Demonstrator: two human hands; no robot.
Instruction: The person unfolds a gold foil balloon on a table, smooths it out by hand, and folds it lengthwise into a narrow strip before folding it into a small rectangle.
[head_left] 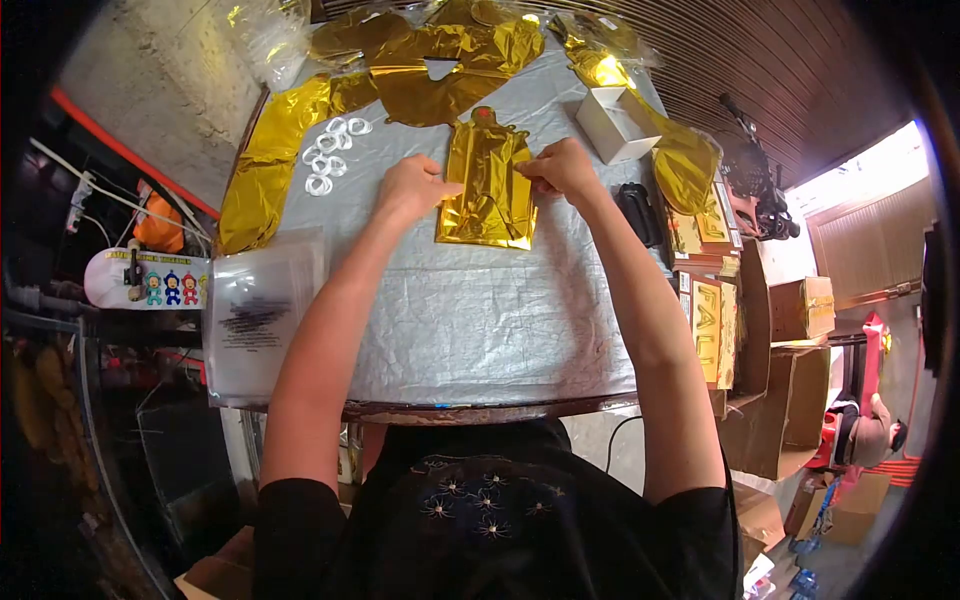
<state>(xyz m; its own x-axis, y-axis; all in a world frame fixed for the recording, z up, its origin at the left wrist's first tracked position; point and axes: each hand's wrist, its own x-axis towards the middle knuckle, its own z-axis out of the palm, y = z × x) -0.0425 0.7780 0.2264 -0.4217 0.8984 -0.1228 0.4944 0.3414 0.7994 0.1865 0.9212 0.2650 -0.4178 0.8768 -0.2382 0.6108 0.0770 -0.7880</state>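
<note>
A folded gold foil balloon (487, 195) lies flat on the silver table cover, its narrow tab with a red spot toward the far side. At its left edge my left hand (413, 188) has the thumb on the foil and the fingers curled. My right hand (563, 170) pinches the right edge of the same balloon, fingertips closed together. Left of my left hand are several coils of white ribbon (328, 160). More gold foil balloons (450, 75) are spread along the far edge, and another gold foil piece (270, 160) lies along the left edge.
A white open box (617, 125) and a black object (640, 213) stand on the right, near printed boxes (708, 325). Clear plastic bags (262, 345) lie at the near left corner. Cardboard boxes (775, 410) are stacked beyond the right edge; a person (870, 435) is farther off.
</note>
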